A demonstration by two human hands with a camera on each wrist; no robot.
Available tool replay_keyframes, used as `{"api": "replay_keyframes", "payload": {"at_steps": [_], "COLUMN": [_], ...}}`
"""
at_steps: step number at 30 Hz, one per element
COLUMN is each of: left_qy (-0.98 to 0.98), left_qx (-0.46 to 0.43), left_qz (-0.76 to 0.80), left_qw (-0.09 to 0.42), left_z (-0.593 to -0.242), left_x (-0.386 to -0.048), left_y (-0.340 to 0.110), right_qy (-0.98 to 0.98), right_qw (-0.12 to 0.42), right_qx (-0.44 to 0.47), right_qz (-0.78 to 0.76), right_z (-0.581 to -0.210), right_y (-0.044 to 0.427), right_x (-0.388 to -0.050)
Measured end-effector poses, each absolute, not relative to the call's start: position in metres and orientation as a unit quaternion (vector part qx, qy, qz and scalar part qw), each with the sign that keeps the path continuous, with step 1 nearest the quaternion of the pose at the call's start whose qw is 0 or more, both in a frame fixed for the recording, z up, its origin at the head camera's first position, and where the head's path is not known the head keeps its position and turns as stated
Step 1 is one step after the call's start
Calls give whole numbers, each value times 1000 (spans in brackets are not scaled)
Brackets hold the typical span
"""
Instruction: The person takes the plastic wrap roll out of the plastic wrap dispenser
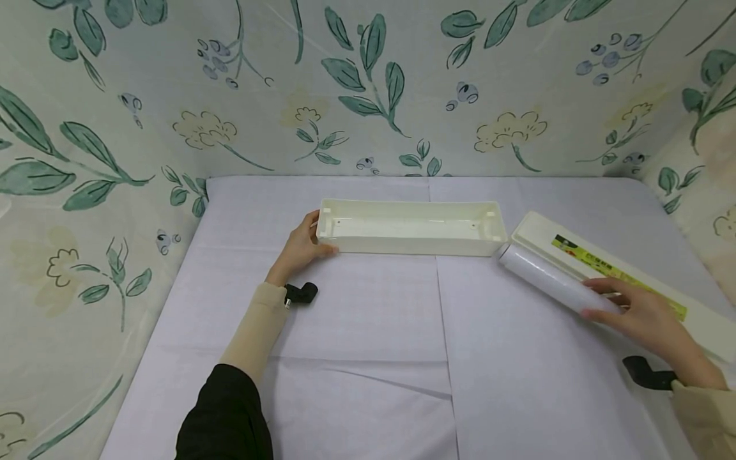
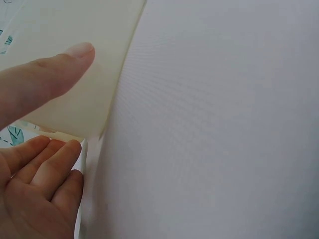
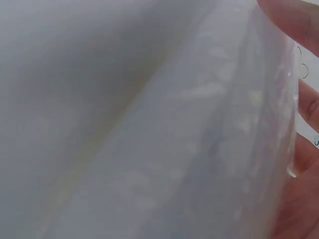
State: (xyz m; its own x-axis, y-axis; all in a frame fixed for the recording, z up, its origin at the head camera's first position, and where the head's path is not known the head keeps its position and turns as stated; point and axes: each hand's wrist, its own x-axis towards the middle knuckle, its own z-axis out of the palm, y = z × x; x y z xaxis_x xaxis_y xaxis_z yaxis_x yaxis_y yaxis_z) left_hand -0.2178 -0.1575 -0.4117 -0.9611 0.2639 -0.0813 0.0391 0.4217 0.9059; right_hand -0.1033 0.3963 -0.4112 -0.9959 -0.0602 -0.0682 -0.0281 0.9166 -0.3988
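Note:
A long cream plastic box [image 1: 411, 246] lies open side up across the back of the table. My left hand [image 1: 301, 246] grips its left end, the thumb on the front wall and the other fingers around the end. In the left wrist view the thumb [image 2: 55, 72] lies against the box wall [image 2: 94, 104]. To the right, my right hand [image 1: 638, 313] holds a roll of cling film [image 1: 540, 271] between thumb and fingers, tilted with its far end close to the box's right front corner. The right wrist view shows the shiny film [image 3: 214, 129] close up and blurred.
A long cream lid [image 1: 535, 227] with a yellow-green label [image 1: 598, 259] lies slantwise behind the roll, partly hidden by my right hand. White cloth [image 1: 368, 319] with fold creases covers the table. Leaf-patterned fabric [image 1: 368, 153] hangs behind and at the sides.

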Motion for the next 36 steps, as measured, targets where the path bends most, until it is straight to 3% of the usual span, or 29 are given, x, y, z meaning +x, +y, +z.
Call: {"api": "replay_keyframes", "payload": {"at_steps": [18, 25, 36], "left_qy": [840, 835, 845], "left_qx": [87, 90, 87], "left_qz": [526, 534, 521], "left_qw": [105, 95, 81], "left_z": [-415, -453, -456], "left_x": [-219, -240, -240], "left_y": [-157, -166, -166], "right_qy": [976, 977, 977], "right_qw": [42, 45, 48], "right_qx": [-41, -44, -63], "right_qz": [-207, -203, -198], "right_z": [-419, -419, -418], "right_y": [393, 391, 387], "right_x": [-101, -101, -103]}}
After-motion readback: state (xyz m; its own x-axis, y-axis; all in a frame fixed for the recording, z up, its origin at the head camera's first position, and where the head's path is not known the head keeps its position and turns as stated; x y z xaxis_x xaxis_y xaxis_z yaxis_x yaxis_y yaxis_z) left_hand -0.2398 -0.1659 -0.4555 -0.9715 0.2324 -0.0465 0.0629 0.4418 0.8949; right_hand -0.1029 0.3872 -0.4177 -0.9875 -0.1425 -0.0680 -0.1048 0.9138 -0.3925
